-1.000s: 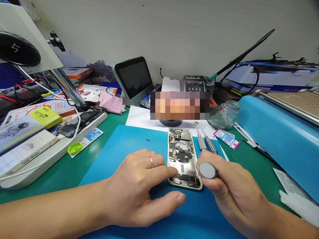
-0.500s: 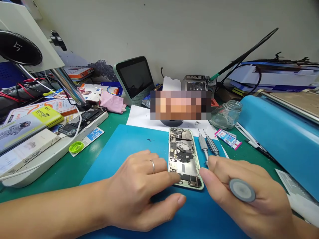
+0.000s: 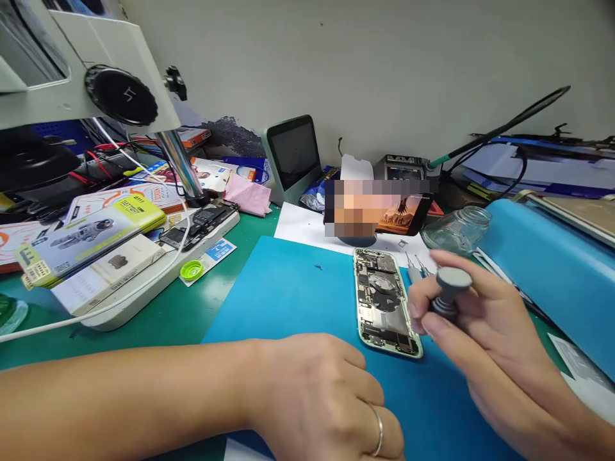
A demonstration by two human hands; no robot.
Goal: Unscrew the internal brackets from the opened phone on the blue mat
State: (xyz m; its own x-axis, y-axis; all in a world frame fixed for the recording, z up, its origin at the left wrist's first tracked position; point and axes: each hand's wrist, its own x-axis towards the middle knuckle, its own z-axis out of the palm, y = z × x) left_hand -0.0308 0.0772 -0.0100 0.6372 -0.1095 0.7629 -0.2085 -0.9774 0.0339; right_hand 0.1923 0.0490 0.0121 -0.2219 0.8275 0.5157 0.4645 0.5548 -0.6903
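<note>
An opened phone (image 3: 387, 301) with its internal parts exposed lies on the blue mat (image 3: 288, 294). My right hand (image 3: 504, 333) grips a grey screwdriver (image 3: 454, 278) just right of the phone, its round end cap facing me and its tip hidden. My left hand (image 3: 327, 403), with a ring on one finger, is at the bottom of the view, apart from the phone. Its fingers curl under, so their tips and anything in them are hidden. Behind my right fingers lie two slim metal-tipped tools (image 3: 417, 272), partly covered.
A glass jar (image 3: 459, 230) and a blue case (image 3: 542, 256) are at the right. At the left stand a microscope (image 3: 120, 96), boxes (image 3: 106, 234) and a white strip (image 3: 129, 301) bearing phone parts. A propped screen (image 3: 403, 214) stands behind the mat.
My left hand has left the phone's lower edge and come down toward me, its fingers curling. My right hand has turned and raised the screwdriver. The view has swung left.
</note>
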